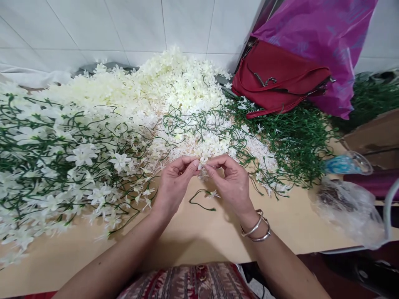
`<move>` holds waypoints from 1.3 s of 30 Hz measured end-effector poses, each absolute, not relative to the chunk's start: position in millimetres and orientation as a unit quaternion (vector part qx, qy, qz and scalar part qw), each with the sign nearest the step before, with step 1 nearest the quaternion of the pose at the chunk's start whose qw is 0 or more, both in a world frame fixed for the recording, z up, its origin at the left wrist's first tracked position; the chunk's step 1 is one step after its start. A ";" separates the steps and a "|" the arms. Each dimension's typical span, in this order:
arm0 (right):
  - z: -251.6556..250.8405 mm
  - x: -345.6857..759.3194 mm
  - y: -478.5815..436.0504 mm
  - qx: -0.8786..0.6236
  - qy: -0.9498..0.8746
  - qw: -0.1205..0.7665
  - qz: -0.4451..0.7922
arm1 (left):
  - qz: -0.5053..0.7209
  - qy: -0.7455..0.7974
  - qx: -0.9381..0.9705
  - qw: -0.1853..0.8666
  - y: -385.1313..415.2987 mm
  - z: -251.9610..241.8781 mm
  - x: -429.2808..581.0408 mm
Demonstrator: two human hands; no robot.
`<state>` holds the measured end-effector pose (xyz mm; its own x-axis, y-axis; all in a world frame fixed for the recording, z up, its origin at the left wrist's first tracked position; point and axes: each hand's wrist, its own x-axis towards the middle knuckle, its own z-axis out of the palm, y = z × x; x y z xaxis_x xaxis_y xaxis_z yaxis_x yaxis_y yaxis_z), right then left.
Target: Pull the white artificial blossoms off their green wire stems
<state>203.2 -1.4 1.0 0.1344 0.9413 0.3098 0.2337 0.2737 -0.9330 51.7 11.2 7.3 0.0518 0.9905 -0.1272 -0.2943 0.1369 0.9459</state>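
Both my hands meet over the table, fingertips close together at a small white artificial flower (203,161). My left hand (178,182) pinches it from one side, thumb against forefinger. From the other side my right hand (232,180), with metal bangles on the wrist, pinches it as well. Just below my fingers a green wire stem (202,204) with white stamens at its tip lies on the table. Loose white petals (187,87) are heaped behind my hands, with green stems scattered across them. Stemmed white flowers (82,155) form a big pile at the left.
Green stems (299,141) lie bunched at the right under a red handbag (280,79). Behind the bag stands a purple plastic bag (324,45). A clear plastic bag (349,207) and a blue-patterned cup (346,164) sit near the right edge. A tiled wall (137,25) bounds the back.
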 end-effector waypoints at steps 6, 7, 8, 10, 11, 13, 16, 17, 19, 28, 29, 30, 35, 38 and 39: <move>0.6 199.8 -0.5 -0.522 -0.553 0.555 0.337 | 0.505 0.441 0.409 0.619 9.1 0.1 54.1; 0.7 199.1 -0.6 -0.517 -0.547 0.559 0.348 | 0.504 0.439 0.408 0.622 9.3 -1.1 54.4; 0.6 198.5 -0.8 -0.513 -0.540 0.561 0.361 | 0.504 0.436 0.406 0.625 9.5 -2.3 54.6; 0.4 197.4 -1.4 -0.508 -0.522 0.564 0.390 | 0.502 0.431 0.403 0.633 9.5 -4.5 54.9; 0.1 197.0 -1.8 -0.507 -0.513 0.564 0.401 | 0.499 0.427 0.402 0.638 9.4 -5.3 55.0; -0.9 196.7 -2.4 -0.507 -0.502 0.566 0.412 | 0.491 0.419 0.404 0.649 8.9 -6.3 55.1; -2.8 197.6 -3.2 -0.509 -0.502 0.566 0.411 | 0.491 0.413 0.413 0.646 7.9 -5.0 55.8; -3.3 198.1 -3.4 -0.511 -0.502 0.566 0.409 | 0.495 0.412 0.420 0.640 7.5 -3.9 56.3; -3.7 199.0 -3.6 -0.515 -0.498 0.564 0.411 | 0.501 0.408 0.436 0.626 6.2 -1.4 57.7; -0.7 202.9 -1.2 -0.527 -0.577 0.557 0.280 | 0.509 0.424 0.460 0.591 -4.5 -2.5 61.6; -0.3 203.4 -1.4 -0.522 -0.589 0.561 0.258 | 0.513 0.419 0.462 0.590 -5.2 -2.8 61.5; 0.2 203.6 -1.8 -0.515 -0.597 0.565 0.243 | 0.519 0.412 0.468 0.585 -5.8 -2.8 61.4; 1.4 201.7 -5.5 -0.478 -0.607 0.583 0.253 | 0.534 0.397 0.499 0.555 -8.8 -1.4 61.4; -0.6 201.2 -6.4 -0.471 -0.594 0.591 0.276 | 0.534 0.409 0.494 0.551 -10.3 -0.8 61.3; -1.6 201.9 -6.1 -0.470 -0.588 0.593 0.285 | 0.533 0.415 0.491 0.550 -10.6 0.1 60.7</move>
